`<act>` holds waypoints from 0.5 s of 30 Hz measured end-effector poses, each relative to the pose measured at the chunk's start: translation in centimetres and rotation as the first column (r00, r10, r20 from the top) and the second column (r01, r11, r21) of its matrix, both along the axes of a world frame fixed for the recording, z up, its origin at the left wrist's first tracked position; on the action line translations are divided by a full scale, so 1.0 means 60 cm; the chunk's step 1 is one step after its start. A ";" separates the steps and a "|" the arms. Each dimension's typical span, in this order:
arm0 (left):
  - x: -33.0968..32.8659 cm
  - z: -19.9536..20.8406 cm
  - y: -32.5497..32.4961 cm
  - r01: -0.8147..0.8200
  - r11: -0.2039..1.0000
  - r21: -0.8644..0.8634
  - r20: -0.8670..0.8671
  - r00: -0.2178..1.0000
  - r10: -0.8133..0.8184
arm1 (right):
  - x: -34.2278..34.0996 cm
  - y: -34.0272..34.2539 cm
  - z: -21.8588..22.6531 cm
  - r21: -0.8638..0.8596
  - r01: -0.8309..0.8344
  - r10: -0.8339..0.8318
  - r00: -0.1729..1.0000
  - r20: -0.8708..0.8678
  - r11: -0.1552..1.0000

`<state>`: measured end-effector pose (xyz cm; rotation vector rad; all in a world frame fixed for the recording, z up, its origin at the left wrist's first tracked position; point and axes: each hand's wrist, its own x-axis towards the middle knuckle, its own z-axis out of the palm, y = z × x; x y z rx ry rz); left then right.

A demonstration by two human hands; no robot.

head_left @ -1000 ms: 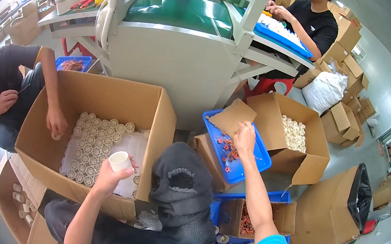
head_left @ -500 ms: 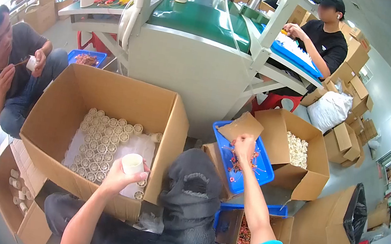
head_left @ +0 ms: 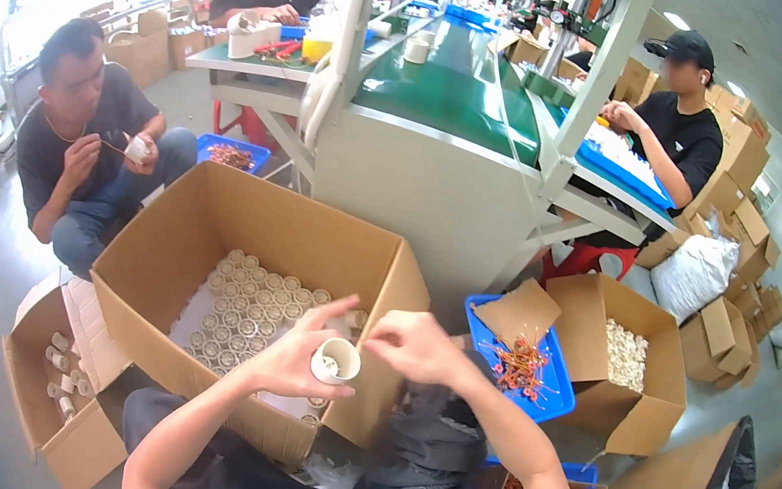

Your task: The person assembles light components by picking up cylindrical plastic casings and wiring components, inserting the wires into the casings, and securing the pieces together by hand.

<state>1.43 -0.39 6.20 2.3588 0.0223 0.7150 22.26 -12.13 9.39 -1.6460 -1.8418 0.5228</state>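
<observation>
My left hand (head_left: 293, 359) holds a small white cup-shaped plastic part (head_left: 335, 360) with its open end facing up. My right hand (head_left: 418, 346) hovers just right of the cup, fingers pinched together; whether a thin wire piece is between them I cannot tell. Both hands are over the near right corner of a big open cardboard box (head_left: 213, 218), whose floor is lined with several rows of the same white cups (head_left: 245, 309). To the right lies a blue tray (head_left: 546, 389) of thin red and orange wire parts (head_left: 523, 357).
A seated person (head_left: 87, 148) on the left handles a white cup. A green conveyor table (head_left: 456, 82) stands behind the box, with two more people working at it. Another open box of white parts (head_left: 625, 356) sits right; a smaller box of cups (head_left: 68, 378) sits lower left.
My right hand has left the blue tray and come across to the cup in my left hand. The view has tilted up, so the conveyor and the people fill more of it.
</observation>
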 end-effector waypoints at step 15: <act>-0.055 -0.047 0.031 -0.326 0.936 -0.131 -0.239 0.927 0.289 | -0.036 0.098 -0.084 -0.150 0.012 -0.108 0.752 -0.650 0.989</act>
